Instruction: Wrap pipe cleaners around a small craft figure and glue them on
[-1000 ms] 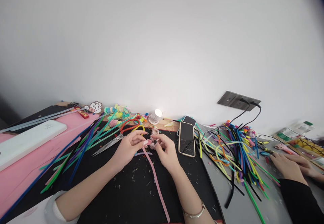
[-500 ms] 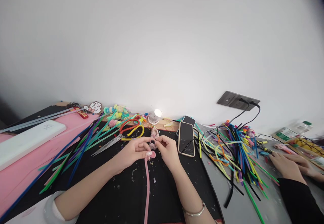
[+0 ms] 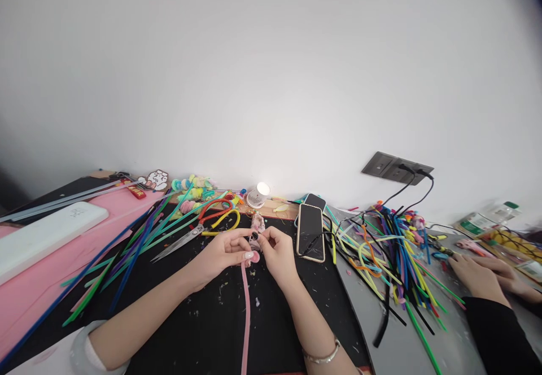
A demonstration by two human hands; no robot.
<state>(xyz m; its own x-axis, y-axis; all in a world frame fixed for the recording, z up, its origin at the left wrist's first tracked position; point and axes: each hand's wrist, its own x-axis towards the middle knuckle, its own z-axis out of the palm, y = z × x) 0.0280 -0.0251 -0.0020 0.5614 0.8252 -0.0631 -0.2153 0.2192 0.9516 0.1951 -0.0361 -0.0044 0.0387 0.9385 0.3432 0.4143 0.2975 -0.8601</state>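
My left hand [image 3: 232,251] pinches a pink pipe cleaner [image 3: 247,321] near its rolled-up end. That end forms a small flat pink coil [image 3: 256,257] beside my left thumb. The long tail hangs down toward the bottom edge of the view. Close on the right, my right hand [image 3: 277,253] is closed with thumb and fingertips together. A tiny dark piece [image 3: 254,235] shows between both hands' fingertips; what the right fingers grip is too small to tell. Just beyond the fingers lies a pale pink object [image 3: 257,221], partly covered by them.
Scissors [image 3: 180,242] with red and yellow handles lie left of my hands. Colourful pipe cleaners [image 3: 139,251] spread further left, with another pile [image 3: 398,256] on the right. A white cup [image 3: 258,196] and a phone [image 3: 310,231] stand behind. Another person's hands [image 3: 478,276] are at far right.
The view has shifted very slightly. My hands stay together at the pink coil, with only a small shift of the fingertips and the dark piece.
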